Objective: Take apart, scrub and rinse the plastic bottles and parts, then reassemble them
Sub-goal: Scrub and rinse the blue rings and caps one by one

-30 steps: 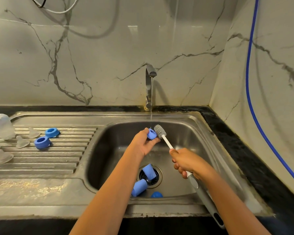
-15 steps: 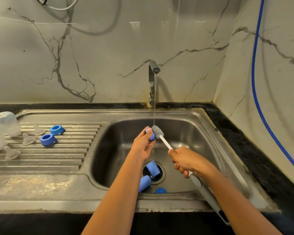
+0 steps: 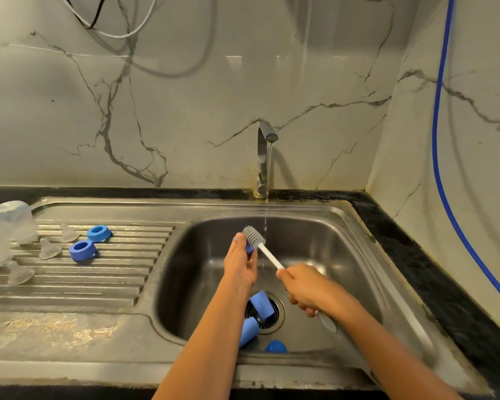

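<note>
Over the steel sink basin [image 3: 315, 235], my left hand [image 3: 241, 262] holds a small blue bottle ring [image 3: 248, 248], mostly hidden by my fingers. My right hand [image 3: 306, 288] grips the white handle of a bottle brush [image 3: 267, 254]; its grey bristle head presses against the ring. A thin stream of water falls from the tap [image 3: 264, 157] just right of the brush head. Two blue caps [image 3: 260, 306] lie at the drain, with another blue part [image 3: 275, 347] at the basin's front wall.
On the ribbed drainboard [image 3: 122, 272] at the left lie two blue rings [image 3: 83, 250], several clear teats [image 3: 49, 249] and upturned clear bottles [image 3: 13, 219]. A black counter [image 3: 416, 255] borders the sink on the right. A blue hose [image 3: 442, 168] hangs down the right wall.
My left hand has turned so its back faces me, hiding more of the blue ring. The brush head has shifted slightly against it. The camera has tilted up a little.
</note>
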